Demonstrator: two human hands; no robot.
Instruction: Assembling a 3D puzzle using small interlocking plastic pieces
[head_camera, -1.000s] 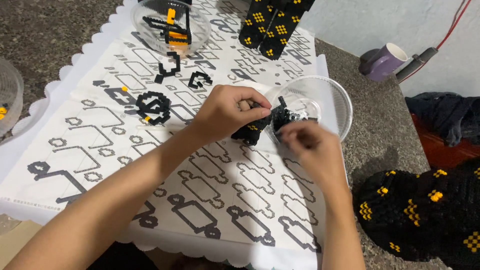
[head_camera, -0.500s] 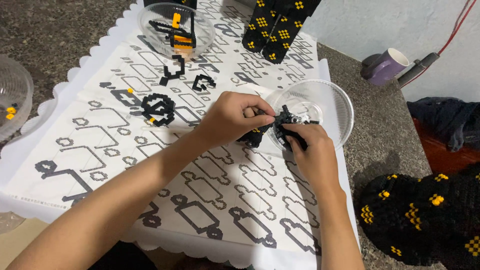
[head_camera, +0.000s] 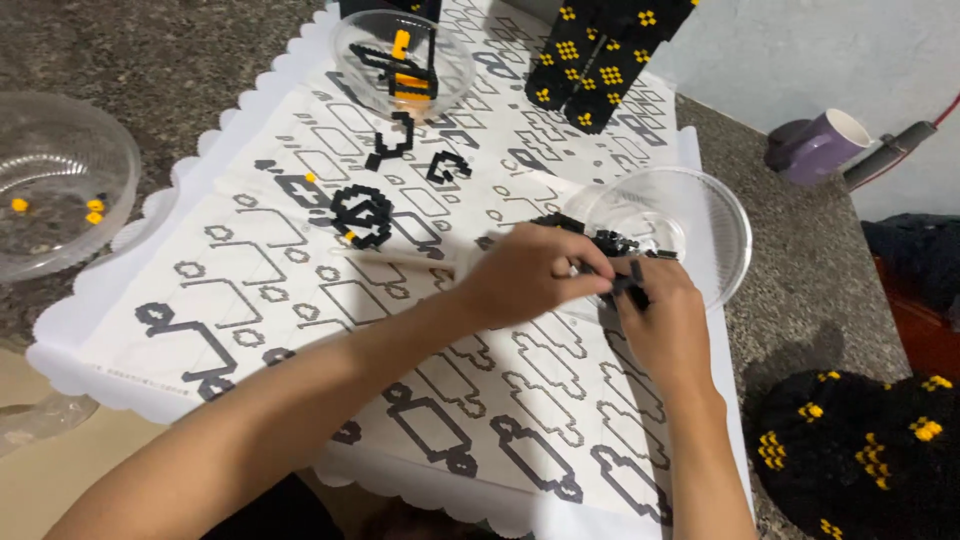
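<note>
1. Both forearms come in from the bottom edge and meet mid-sheet, the left hand (head_camera: 530, 275) lying knuckles-up, the right hand (head_camera: 665, 320) tucked in beside it on the right.
2. Left hand: fingers curled and pressed together, tips pointing right and closing on a black bead piece (head_camera: 628, 288) just where the two hands meet.
3. Right hand: fingers bent inward, also pinching that same small black piece from the other side; the thumb is hidden, so the exact grip is hard to read.
4. The bead piece sits between the two sets of fingertips, mostly covered, only a dark sliver showing, right at the near rim of the clear plastic bowl (head_camera: 715, 235).
5. More loose black bits (head_camera: 600, 238) lie in a little heap just behind the fingers, at the bowl's left edge.
6. Everything rests on a white pattern sheet (head_camera: 250, 310) printed with black outlines.
7. Up the sheet, well apart from the hands: a finished round black beadwork (head_camera: 362, 215), and a second clear bowl (head_camera: 400, 60) holding black and orange pieces.
8. Far left, a third clear bowl (head_camera: 60, 180) with a few yellow beads; far right, a purple mug (head_camera: 815, 145) on its side.
</note>
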